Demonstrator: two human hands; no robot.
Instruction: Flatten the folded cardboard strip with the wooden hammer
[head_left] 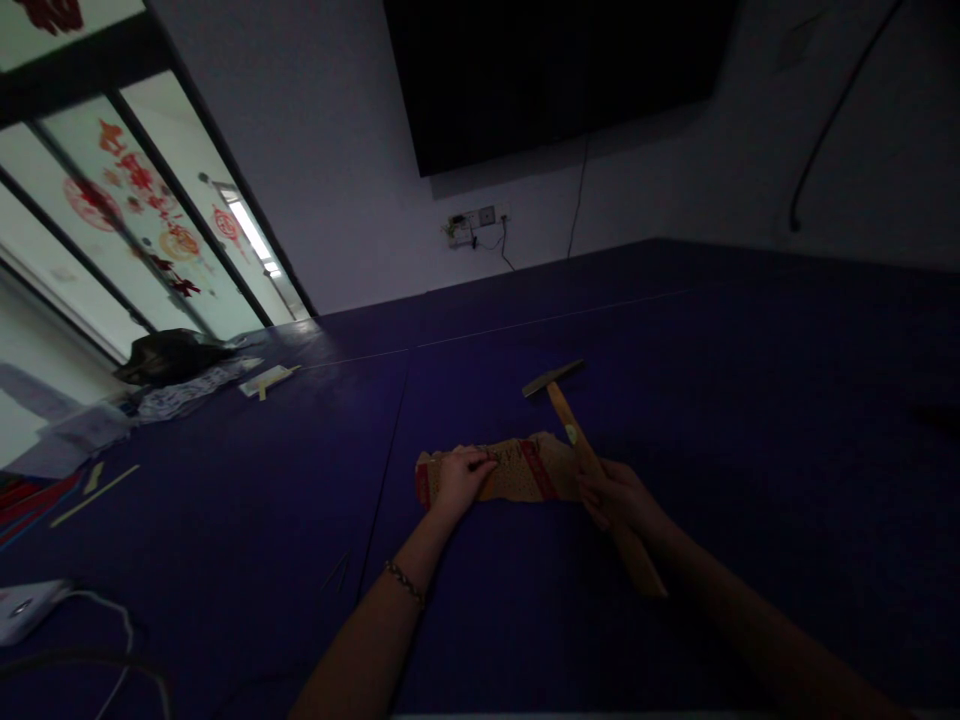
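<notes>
A torn strip of brown cardboard (546, 470) with red bands lies flat on the dark blue surface in front of me. My left hand (459, 480) rests on its left part, thumb and finger pinched together; what sits between them is too small and dark to make out. Small dark marks or thin pieces show on the cardboard right of those fingers. My right hand (619, 497) is wrapped round the wooden handle of a hammer (568, 420). The hammer's narrow metal head is raised beyond the cardboard's far edge, and its handle end points back towards me.
Two thin dark pieces, perhaps nails (337, 572), lie left of my left forearm. A white device (30, 608) with a cable is at the left edge. Farther back are a yellow strip (95, 496), a white packet (266, 380) and a black bag (171, 355). Wall sockets (480, 217) are ahead.
</notes>
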